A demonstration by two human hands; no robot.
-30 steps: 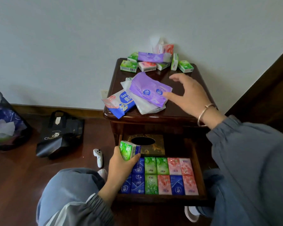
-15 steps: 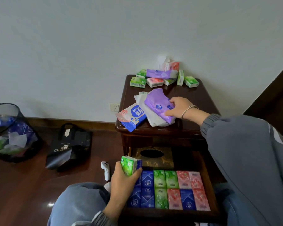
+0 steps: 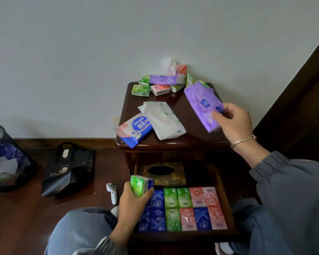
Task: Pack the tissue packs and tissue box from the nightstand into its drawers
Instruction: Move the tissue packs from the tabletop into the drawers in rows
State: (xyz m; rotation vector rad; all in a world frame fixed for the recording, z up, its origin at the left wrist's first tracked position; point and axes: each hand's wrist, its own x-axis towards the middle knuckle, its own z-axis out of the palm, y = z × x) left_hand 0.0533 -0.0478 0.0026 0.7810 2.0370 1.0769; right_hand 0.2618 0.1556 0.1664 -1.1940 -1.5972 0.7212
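Observation:
My right hand (image 3: 233, 122) holds a purple tissue pack (image 3: 203, 105) lifted above the right side of the dark nightstand (image 3: 175, 144). My left hand (image 3: 134, 201) grips small green and blue tissue packs (image 3: 139, 184) over the left end of the open drawer (image 3: 226, 199). Rows of blue, green and pink packs (image 3: 182, 208) fill the drawer's front. A brown tissue box (image 3: 161, 173) with an oval opening lies at its back. On top remain a blue Deeyeo pack (image 3: 134, 130), a white pack (image 3: 162, 122) and several small packs (image 3: 160, 83) by the wall.
A black tote bag (image 3: 68, 170) and a dark mesh bin (image 3: 4, 159) stand on the wooden floor to the left. A white controller (image 3: 112, 192) lies on the floor beside the drawer. A dark wooden panel (image 3: 302, 100) rises at the right.
My right hand reached the purple pack, closed on it and lifted it off the white pack toward the right. My left hand kept holding the small packs over the drawer.

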